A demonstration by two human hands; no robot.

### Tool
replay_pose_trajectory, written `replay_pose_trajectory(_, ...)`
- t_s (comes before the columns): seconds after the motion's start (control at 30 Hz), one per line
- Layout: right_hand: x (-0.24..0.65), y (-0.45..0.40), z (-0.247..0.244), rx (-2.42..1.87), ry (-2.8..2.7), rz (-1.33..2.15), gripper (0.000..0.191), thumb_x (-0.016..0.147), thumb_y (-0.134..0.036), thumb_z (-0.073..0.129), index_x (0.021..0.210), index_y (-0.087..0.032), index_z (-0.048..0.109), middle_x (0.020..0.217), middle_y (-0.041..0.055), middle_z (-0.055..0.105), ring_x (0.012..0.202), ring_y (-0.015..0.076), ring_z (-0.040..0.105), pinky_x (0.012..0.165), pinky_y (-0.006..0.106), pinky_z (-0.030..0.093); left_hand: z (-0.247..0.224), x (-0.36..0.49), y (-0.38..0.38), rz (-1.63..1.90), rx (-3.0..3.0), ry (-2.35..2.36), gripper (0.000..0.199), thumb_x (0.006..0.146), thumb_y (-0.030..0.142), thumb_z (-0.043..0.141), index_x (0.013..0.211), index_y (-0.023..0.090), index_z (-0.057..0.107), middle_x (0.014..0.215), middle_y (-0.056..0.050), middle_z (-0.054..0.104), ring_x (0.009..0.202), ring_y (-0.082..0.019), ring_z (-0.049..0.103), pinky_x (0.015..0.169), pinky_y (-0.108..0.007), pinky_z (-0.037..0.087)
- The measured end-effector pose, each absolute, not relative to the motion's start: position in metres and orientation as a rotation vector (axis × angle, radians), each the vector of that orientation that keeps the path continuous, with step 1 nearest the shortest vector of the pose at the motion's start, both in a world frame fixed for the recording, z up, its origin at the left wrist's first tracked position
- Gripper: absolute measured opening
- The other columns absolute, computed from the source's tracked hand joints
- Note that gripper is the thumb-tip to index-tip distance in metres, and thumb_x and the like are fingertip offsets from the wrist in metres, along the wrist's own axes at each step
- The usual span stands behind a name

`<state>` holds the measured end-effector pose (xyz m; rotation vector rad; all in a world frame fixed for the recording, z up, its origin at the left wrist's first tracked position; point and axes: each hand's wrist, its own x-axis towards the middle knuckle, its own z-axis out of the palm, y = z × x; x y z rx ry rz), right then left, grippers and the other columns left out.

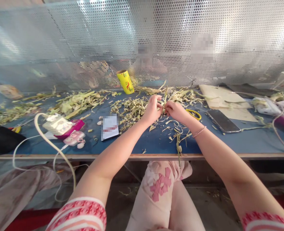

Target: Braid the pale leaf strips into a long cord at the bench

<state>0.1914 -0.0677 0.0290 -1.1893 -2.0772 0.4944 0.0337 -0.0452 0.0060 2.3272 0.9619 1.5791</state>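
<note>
While left hand (152, 110) and right hand (177, 112) nearly meet, both pinch a plant strip (163, 104) between them.

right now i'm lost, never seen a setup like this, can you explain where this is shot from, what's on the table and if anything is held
There is no machine here: one person works with a bare left hand and a bare right hand. The single picture comes from a camera worn on the head, looking forward and down. On the blue tabletop lie a heap of pale green, curled plant strips, a leaning yellow printed tube and a flat, dark-screened phone. The hands meet beside the heap, fingertips close together among the strips; exactly what each one grips is too small to tell.
</note>
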Motion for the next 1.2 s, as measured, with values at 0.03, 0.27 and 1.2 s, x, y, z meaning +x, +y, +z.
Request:
replay_pose_trajectory(0.03, 0.191, -0.068, 0.03, -1.198, -2.06, 0.531, 0.012, 0.075, -0.009, 0.039, 0.074, -0.019, 0.045, 0.063, -0.0002, 0.058, 0.056, 0.0123, 0.051, 0.061, 0.025, 0.039, 0.005, 0.034, -0.045, 1.603, 2.319, 0.945, 0.05, 0.069, 0.002, 0.056, 0.113, 0.02, 0.04, 0.112, -0.008, 0.048, 0.073, -0.006, 0.058, 0.076, -0.027, 0.05)
replay_pose_trajectory(0.27, 0.188, -0.066, 0.027, -1.238, -1.898, 0.635, 0.005, 0.073, -0.017, 0.04, 0.07, -0.021, 0.038, 0.06, -0.0034, 0.043, 0.062, 0.0129, 0.04, 0.062, 0.026, 0.032, 0.008, 0.038, -0.046, 1.579, 2.099, 1.03, 0.041, 0.071, 0.004, 0.059, 0.107, 0.019, 0.046, 0.108, -0.008, 0.052, 0.068, -0.006, 0.058, 0.066, -0.025, 0.051)
replay_pose_trajectory(1.2, 0.188, -0.077, 0.039, -1.16, -2.068, 0.372, 0.007, 0.08, -0.021, 0.04, 0.075, -0.02, 0.044, 0.057, -0.0044, 0.041, 0.053, 0.011, 0.037, 0.056, 0.025, 0.03, 0.031, 0.038, -0.067, 1.314, 1.97, 1.11, 0.013, 0.078, 0.007, 0.048, 0.078, 0.02, 0.045, 0.063, 0.004, 0.049, 0.059, -0.01, 0.047, 0.061, -0.026, 0.037)
